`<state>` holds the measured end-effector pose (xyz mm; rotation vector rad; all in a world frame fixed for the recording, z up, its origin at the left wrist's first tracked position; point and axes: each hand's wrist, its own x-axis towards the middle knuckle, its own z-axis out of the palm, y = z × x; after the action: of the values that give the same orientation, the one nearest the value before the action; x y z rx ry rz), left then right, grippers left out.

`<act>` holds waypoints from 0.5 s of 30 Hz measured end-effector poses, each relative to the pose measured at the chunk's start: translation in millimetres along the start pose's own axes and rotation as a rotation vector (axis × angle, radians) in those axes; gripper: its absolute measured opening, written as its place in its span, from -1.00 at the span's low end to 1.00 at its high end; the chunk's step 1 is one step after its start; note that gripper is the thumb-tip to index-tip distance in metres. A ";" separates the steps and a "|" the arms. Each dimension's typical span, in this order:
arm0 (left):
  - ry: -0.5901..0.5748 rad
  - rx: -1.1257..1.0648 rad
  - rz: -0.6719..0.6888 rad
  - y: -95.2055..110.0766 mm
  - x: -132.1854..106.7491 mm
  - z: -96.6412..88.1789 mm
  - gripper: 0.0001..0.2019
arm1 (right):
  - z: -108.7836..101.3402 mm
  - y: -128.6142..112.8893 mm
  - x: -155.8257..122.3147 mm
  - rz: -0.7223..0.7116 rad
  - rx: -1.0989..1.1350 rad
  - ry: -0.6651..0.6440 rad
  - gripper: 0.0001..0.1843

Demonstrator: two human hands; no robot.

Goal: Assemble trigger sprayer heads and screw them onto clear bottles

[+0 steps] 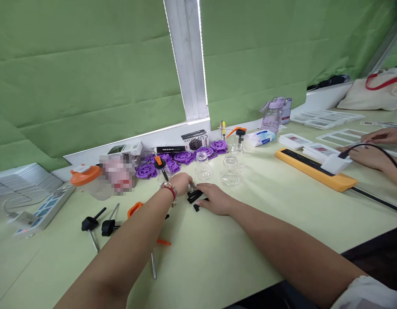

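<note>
Several small black plastic pieces (194, 197) lie on the table between my two hands. My left hand (181, 183), with bracelets at the wrist, is closed at their far left side; its fingertips meet a small greyish piece (192, 187) too small to name. My right hand (218, 198) lies low over the right of the black pieces, thumb and fingers apart around them, fingertips touching them. Just beyond stand clear glass jars, one (204, 168) straight ahead and another (230, 171) to the right. A jar with a black and orange grinder-like top (160, 164) stands behind my left wrist.
Purple plastic wheel-like parts (184, 157) line the back. Black-handled rods (90, 223) and orange pieces (134, 209) lie left, near a power strip (46, 212). On the right are a yellow power strip (314, 168), a purple bottle (273, 115) and another person's hands (368, 152).
</note>
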<state>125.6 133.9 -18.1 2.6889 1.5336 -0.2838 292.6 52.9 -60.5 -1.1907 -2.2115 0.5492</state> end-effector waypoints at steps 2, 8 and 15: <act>-0.012 -0.009 0.003 1.2 -1.5 -0.1 -0.71 | 1.1 1.2 0.1 -0.017 -0.001 0.011 -0.50; -0.019 -0.042 -0.030 0.2 -6.1 -7.3 -0.68 | 4.7 5.4 0.1 -0.023 0.000 0.017 -0.49; -0.090 -0.103 0.006 -4.5 -32.2 -24.3 -0.74 | 4.6 6.0 -1.0 -0.028 -0.013 -0.006 -0.47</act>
<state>109.2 111.8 11.7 2.5647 1.4733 -0.3125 293.7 54.8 -67.8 -1.1646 -2.2363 0.5279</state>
